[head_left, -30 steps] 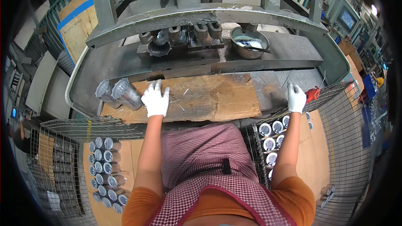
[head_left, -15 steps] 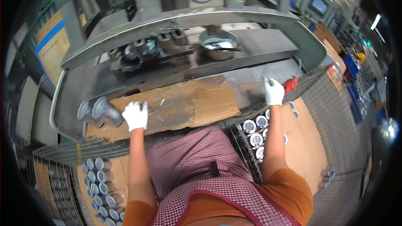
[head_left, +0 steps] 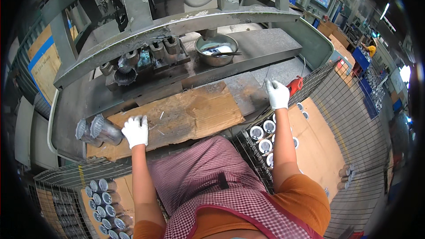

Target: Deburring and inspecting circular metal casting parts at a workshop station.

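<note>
My left hand (head_left: pixel 135 131), in a white glove, rests on a worn cardboard sheet (head_left: pixel 214 110), fingers slightly apart and bent, seemingly holding nothing. Right beside it, two grey metal cups with ribbed rims lie on their sides; the nearer cup (head_left: pixel 108 131) almost meets the glove, and the other cup (head_left: pixel 84 132) lies to its left. My right hand (head_left: pixel 277 95), also gloved, is raised at the right end of the bench with its fingers pinched together. Whether a thin thing is between them I cannot make out. Close by its right side lies a red tool (head_left: pixel 295 86).
Behind the cardboard, a metal fixture (head_left: pixel 166 57) and a steel bowl (head_left: pixel 217 56) with a dark-handled tool stand under the machine's frame bar (head_left: pixel 177 25). Wire-mesh bins flank me; the left holds many cups (head_left: pixel 106 198), the right bin (head_left: pixel 354 128) holds more on cardboard.
The whole view has turned a little, so the bench and bowl sit farther left in the picture. Both hands stay at nearly the same places over the bench.
</note>
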A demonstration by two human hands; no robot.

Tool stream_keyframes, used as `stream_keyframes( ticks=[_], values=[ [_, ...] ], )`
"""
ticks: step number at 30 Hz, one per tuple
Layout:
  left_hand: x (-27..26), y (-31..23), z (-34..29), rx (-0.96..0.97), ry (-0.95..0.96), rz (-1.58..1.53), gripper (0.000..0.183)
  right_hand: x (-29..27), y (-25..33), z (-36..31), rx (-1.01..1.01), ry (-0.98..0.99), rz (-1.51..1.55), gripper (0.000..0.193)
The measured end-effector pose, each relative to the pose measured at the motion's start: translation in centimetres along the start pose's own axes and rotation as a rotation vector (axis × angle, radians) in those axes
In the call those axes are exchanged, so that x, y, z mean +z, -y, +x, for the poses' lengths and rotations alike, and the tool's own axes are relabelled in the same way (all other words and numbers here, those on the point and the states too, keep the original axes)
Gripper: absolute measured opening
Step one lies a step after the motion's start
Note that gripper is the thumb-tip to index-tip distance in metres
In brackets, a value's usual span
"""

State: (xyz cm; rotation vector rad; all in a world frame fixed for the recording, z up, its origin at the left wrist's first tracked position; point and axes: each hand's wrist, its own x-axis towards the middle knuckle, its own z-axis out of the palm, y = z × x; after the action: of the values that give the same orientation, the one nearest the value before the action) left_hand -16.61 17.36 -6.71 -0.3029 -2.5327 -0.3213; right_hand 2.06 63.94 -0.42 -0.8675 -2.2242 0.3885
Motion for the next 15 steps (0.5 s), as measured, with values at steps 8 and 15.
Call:
stream_keyframes(
  ticks=[8,15],
  values=[
    [0.0,-0.2,-0.2,-0.004,0.121,-0.007,0.033,0.5,-0.4,0.1,-0.016,-0.027,0.002,0.047],
    [-0.4,-0.3,0.0,-0.023,0.138,-0.017,0.033,0.4,7.8,-0.4,-0.402,-0.11,-0.093,0.024]
  ],
)
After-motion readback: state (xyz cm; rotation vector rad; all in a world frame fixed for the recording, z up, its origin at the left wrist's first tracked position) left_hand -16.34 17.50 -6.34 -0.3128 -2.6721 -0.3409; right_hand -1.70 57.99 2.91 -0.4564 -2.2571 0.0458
